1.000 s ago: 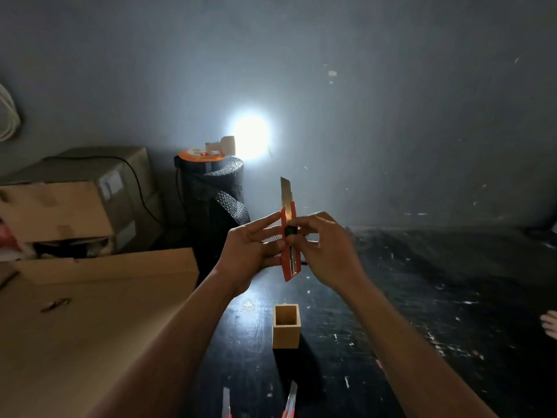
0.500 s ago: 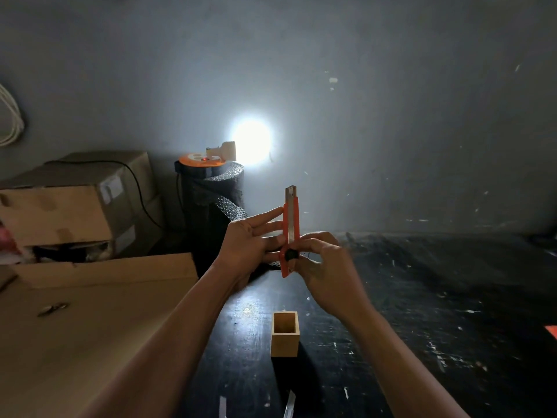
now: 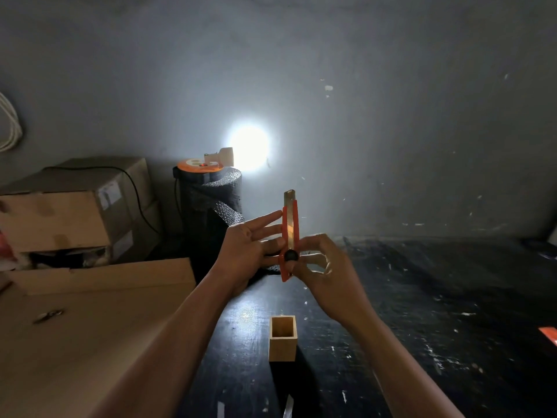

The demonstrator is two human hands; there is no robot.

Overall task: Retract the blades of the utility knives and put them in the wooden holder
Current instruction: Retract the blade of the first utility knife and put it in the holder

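I hold an orange utility knife [image 3: 290,230] upright in front of me, above the black table. My left hand [image 3: 250,248] steadies its body from the left with the fingers stretched out. My right hand [image 3: 322,267] grips the lower end, close to the black slider knob. Only a short tip of blade shows above the orange body. The square wooden holder [image 3: 282,342] stands open on the table [image 3: 422,297] below the knife, with nothing visible inside. Two more blade tips [image 3: 287,407] poke in at the bottom edge.
Cardboard boxes [image 3: 69,206] and a flat cardboard sheet [image 3: 90,327] fill the left side. A black roll [image 3: 211,206] with an orange reel on top stands by the wall under a bright lamp. An orange object [image 3: 550,334] lies at the right edge.
The blade has slid down into the orange body, from long to a short tip. The slider knob has travelled down the handle, and both hands sit slightly lower on the knife.
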